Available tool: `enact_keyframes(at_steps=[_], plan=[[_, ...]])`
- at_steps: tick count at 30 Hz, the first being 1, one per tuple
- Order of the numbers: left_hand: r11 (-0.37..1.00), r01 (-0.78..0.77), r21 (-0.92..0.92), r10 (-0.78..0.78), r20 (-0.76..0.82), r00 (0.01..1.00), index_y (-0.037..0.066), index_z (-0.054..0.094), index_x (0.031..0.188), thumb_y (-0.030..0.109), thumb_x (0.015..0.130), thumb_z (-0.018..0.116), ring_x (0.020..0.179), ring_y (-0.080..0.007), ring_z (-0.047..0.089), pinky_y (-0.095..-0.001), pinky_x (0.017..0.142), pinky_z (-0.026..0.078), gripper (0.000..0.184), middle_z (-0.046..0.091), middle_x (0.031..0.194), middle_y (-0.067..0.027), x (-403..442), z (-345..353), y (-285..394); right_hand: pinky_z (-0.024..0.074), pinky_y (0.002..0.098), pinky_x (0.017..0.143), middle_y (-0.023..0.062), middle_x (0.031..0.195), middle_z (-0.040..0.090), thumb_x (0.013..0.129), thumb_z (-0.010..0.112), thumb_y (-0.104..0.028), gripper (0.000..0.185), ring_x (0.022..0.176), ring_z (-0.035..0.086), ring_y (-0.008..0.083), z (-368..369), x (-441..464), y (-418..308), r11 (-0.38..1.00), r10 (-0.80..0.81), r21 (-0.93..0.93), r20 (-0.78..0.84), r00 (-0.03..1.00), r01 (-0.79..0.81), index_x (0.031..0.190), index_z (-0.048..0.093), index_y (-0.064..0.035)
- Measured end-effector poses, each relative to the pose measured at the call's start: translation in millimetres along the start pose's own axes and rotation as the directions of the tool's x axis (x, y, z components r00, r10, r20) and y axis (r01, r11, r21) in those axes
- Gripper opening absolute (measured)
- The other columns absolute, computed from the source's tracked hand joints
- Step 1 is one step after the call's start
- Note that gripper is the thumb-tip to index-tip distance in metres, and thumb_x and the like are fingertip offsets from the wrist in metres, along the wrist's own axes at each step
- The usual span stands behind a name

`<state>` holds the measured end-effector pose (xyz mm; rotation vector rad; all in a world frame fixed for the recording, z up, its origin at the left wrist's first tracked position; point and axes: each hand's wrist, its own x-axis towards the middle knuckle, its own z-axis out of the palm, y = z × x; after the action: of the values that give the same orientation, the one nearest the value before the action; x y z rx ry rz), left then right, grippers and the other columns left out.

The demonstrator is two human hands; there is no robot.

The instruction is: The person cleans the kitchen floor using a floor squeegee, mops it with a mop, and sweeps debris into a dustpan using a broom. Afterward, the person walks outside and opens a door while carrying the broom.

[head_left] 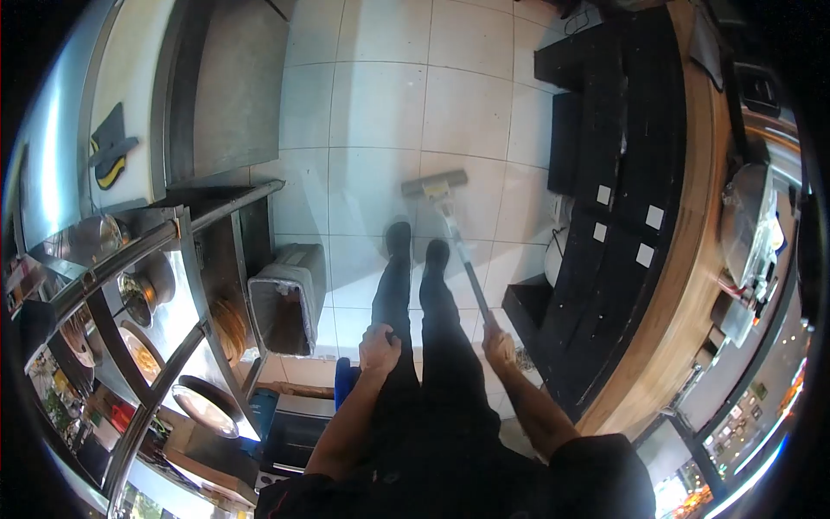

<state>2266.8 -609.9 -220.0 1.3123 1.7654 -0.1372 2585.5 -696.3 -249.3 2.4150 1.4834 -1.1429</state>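
My right hand [499, 344] is wrapped round the upper part of a sponge mop's handle [469, 270]. From there the handle slants forward and left to the mop head [435, 182], a long grey roll that rests on the tiled floor just ahead of my shoes. My left hand [380, 349] is closed in front of my left thigh, away from the mop. Whatever it may hold is hidden by the curled fingers.
White floor tiles [376, 108] stretch ahead. A lined grey bin [284, 313] stands left of my legs, beside a metal shelf rack [138, 251] with pans and bowls. Along the right runs a black counter base [640, 130] with a wooden top [699, 156].
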Motion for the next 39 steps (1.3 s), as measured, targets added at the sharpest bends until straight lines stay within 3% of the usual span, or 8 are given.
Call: enact_keyframes(at_steps=[10, 12, 15, 16, 25, 31, 36, 39], plan=[[0.981, 0.128, -0.145, -0.153, -0.177, 0.972, 0.011, 0.064, 0.103, 0.018, 0.081, 0.07, 0.104, -0.0373, 0.062, -0.0491, 0.089, 0.052, 0.024, 0.064, 0.108, -0.0146, -52, 71, -9, 0.0546, 0.0536, 0.075, 0.0264, 0.093, 0.068, 0.1, 0.046, -0.024, 0.038, 0.084, 0.066, 0.0452, -78, 344, -164, 0.936, -0.352, -0.046, -0.115, 0.929, 0.349, 0.123, 0.058, 0.0038], [0.972, 0.199, -0.124, -0.221, -0.203, 0.954, 0.011, 0.064, 0.103, 0.017, 0.081, 0.07, 0.105, -0.0384, 0.061, -0.0491, 0.09, 0.051, 0.024, 0.063, 0.109, -0.0155, -74, 81, -8, 0.0557, 0.0499, 0.079, 0.0258, 0.098, 0.068, 0.101, 0.042, -0.021, 0.035, 0.091, 0.067, 0.0408, -65, 393, -173, 0.796, -0.552, -0.326, -0.043, 0.833, 0.511, 0.117, 0.061, 0.0035], [0.95, 0.219, -0.221, -0.276, -0.272, 0.922, 0.01, 0.063, 0.103, 0.017, 0.081, 0.069, 0.106, -0.0389, 0.06, -0.0492, 0.09, 0.05, 0.024, 0.063, 0.112, -0.0161, -101, 94, -12, 0.056, 0.05, 0.078, 0.0267, 0.1, 0.068, 0.1, 0.044, -0.021, 0.04, 0.093, 0.068, 0.0415, -41, 331, -163, 0.843, -0.502, -0.221, 0.009, 0.865, 0.491, 0.133, 0.053, 0.0011], [0.939, 0.244, -0.241, -0.307, -0.276, 0.911, 0.01, 0.063, 0.103, 0.017, 0.081, 0.069, 0.106, -0.0389, 0.06, -0.0492, 0.09, 0.05, 0.024, 0.063, 0.112, -0.0161, -111, 100, -16, 0.056, 0.0505, 0.077, 0.0267, 0.099, 0.068, 0.1, 0.046, -0.022, 0.044, 0.091, 0.068, 0.0422, -38, 279, -159, 0.967, -0.255, -0.001, 0.066, 0.965, 0.256, 0.138, 0.049, 0.0001], [0.825, 0.445, -0.349, -0.462, 0.039, 0.886, 0.01, 0.069, 0.101, 0.026, 0.083, 0.065, 0.107, -0.0392, 0.062, -0.0498, 0.095, 0.049, 0.025, 0.067, 0.109, -0.0181, -173, 162, -73, 0.0526, 0.0584, 0.077, 0.0308, 0.091, 0.067, 0.101, 0.048, -0.024, 0.05, 0.083, 0.065, 0.0508, -37, -30, 15, 0.89, -0.216, -0.299, 0.391, 0.895, 0.345, 0.148, 0.042, -0.0081], [0.86, 0.368, -0.355, -0.411, -0.053, 0.91, 0.009, 0.069, 0.099, 0.022, 0.083, 0.065, 0.101, -0.0386, 0.064, -0.0491, 0.09, 0.052, 0.021, 0.069, 0.105, -0.0166, -238, 195, -136, 0.053, 0.0539, 0.073, 0.0285, 0.085, 0.067, 0.101, 0.05, -0.024, 0.047, 0.081, 0.066, 0.0481, 47, -25, -44, 0.901, -0.334, -0.185, 0.282, 0.899, 0.393, 0.146, 0.049, -0.0081], [0.831, 0.281, -0.48, -0.402, -0.168, 0.9, 0.007, 0.069, 0.095, 0.016, 0.083, 0.064, 0.094, -0.0368, 0.065, -0.0478, 0.084, 0.052, 0.015, 0.07, 0.096, -0.0146, -265, 221, -196, 0.0564, 0.0485, 0.067, 0.0243, 0.083, 0.068, 0.103, 0.045, -0.028, 0.048, 0.076, 0.069, 0.0418, 156, 111, -173, 0.677, -0.712, -0.235, 0.034, 0.702, 0.698, 0.144, 0.049, -0.0039], [0.85, 0.258, -0.459, -0.408, -0.264, 0.874, 0.007, 0.068, 0.094, 0.015, 0.084, 0.064, 0.092, -0.0371, 0.065, -0.0487, 0.084, 0.051, 0.014, 0.07, 0.095, -0.0142, -284, 225, -221, 0.0571, 0.0482, 0.067, 0.0257, 0.088, 0.068, 0.102, 0.045, -0.027, 0.048, 0.078, 0.07, 0.0421, 168, 104, -236, 0.775, -0.608, -0.111, 0.138, 0.782, 0.622, 0.144, 0.048, -0.0037]])
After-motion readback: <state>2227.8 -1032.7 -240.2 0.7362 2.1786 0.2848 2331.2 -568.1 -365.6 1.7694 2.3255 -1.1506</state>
